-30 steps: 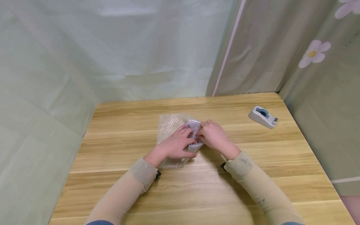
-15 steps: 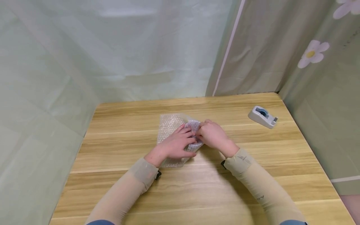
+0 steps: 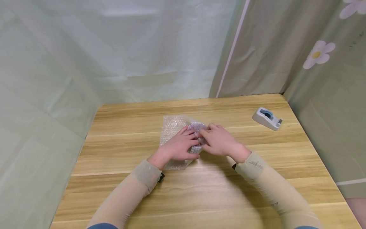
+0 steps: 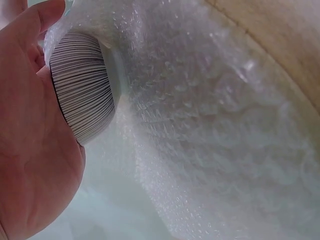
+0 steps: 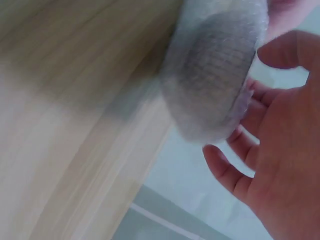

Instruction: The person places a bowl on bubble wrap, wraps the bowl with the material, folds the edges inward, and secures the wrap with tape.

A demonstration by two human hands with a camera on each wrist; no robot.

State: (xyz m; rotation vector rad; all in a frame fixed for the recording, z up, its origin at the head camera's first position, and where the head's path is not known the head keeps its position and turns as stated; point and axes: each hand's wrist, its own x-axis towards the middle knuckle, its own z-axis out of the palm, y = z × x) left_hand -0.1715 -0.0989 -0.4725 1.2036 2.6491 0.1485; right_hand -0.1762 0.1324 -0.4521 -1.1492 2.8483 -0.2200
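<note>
A bowl [image 4: 82, 87] with thin black stripes stands upright on a sheet of bubble wrap [image 3: 171, 127] on the table. In the right wrist view, bubble wrap [image 5: 215, 75] covers the bowl's other side and is drawn up to its rim. My left hand [image 3: 178, 148] rests over the left part of the bowl, fingers spread and palm by the rim. At the right side, my right hand [image 3: 221, 141] touches the wrap at the rim with loosely bent fingers, its thumb standing apart. Both hands hide much of the bowl's top.
Toward the back right of the wooden table [image 3: 128, 190] stands a grey tape dispenser [image 3: 267, 118] with a blue roll. Pale curtains [image 3: 157, 63] hang behind the table and along its sides.
My right hand has shifted slightly right and toward me; its fingers, earlier bunched at the rim, have loosened. The left hand stays almost in place on the bowl.
</note>
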